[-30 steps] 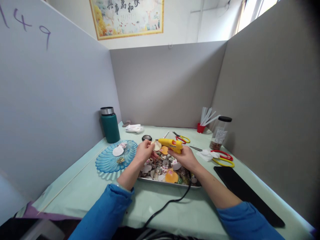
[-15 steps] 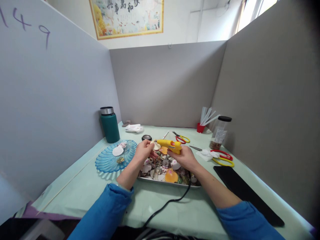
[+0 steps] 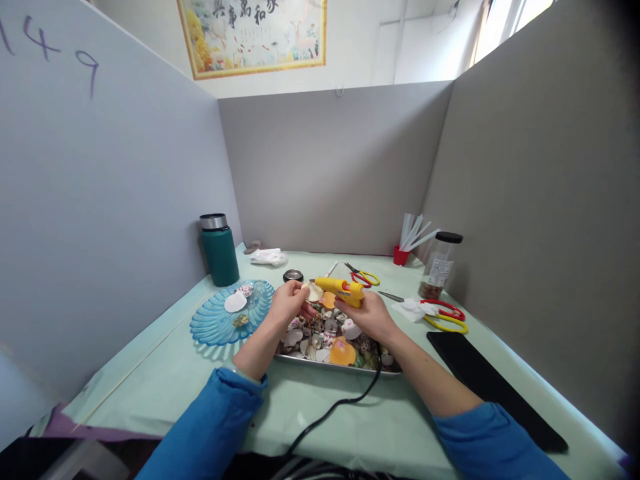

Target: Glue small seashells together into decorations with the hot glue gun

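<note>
My left hand (image 3: 287, 305) is closed on a pale scallop shell (image 3: 315, 291), held above a metal tray (image 3: 345, 368) full of mixed shells. My right hand (image 3: 369, 315) grips a yellow glue gun (image 3: 341, 290). The gun's nozzle points left and meets the shell's edge. A black cord (image 3: 334, 407) runs from the gun down toward me. To the left lies a blue glass plate (image 3: 213, 325) with a white shell (image 3: 235, 302) and two smaller shells on it.
A green flask (image 3: 219, 249) stands at the back left. Scissors (image 3: 364, 275), a red cup of glue sticks (image 3: 403, 252), a lidded jar (image 3: 440, 265), larger red-yellow scissors (image 3: 447, 316) and a black mat (image 3: 490, 387) sit to the right. Grey partitions enclose the table.
</note>
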The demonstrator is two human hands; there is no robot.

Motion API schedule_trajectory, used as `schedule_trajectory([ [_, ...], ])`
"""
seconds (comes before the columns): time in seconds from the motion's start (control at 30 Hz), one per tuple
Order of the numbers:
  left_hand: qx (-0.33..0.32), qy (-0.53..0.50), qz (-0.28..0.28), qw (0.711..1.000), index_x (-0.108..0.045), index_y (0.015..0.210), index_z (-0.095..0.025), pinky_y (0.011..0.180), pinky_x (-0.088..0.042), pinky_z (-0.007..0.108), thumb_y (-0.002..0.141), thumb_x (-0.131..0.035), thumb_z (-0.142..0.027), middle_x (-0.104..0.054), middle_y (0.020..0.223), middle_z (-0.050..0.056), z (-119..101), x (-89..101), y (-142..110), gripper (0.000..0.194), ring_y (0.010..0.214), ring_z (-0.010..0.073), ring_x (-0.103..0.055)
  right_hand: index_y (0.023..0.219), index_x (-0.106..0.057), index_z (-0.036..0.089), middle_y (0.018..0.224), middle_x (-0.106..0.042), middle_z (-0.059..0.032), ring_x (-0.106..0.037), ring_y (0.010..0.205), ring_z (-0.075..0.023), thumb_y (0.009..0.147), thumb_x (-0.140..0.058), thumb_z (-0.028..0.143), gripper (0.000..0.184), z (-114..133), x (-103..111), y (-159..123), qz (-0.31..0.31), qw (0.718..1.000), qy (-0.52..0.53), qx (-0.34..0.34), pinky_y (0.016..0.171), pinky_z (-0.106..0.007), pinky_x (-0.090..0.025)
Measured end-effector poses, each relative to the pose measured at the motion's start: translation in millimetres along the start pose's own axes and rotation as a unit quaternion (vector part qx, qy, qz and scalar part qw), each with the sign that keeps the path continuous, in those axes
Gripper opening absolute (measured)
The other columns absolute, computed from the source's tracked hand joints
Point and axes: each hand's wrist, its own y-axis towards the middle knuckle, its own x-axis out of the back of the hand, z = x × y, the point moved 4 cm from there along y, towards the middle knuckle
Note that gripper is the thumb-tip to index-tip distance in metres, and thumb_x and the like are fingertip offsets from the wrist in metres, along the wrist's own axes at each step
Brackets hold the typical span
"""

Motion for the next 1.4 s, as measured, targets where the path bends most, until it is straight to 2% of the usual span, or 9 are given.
schedule_trajectory([
  [1.4, -0.016, -0.005, -0.001, 1.0, -0.047, 0.079, -0.016, 0.039, -0.046, 0.023, 0.078, -0.051, -0.024, -0.059, 0.045, 0.001, 3.2, 1.0, 2.3, 0.009, 0.04, 0.016, -0.058, 0.089, -0.069, 0.012, 0.078, -0.069, -0.0051, -0.062, 0.068, -0.0188, 0.074, -0.06, 0.039, 0.031, -0.8, -0.7, 0.7, -0.009, 1.0, 0.004, -0.012, 0.063, -0.027, -0.047],
])
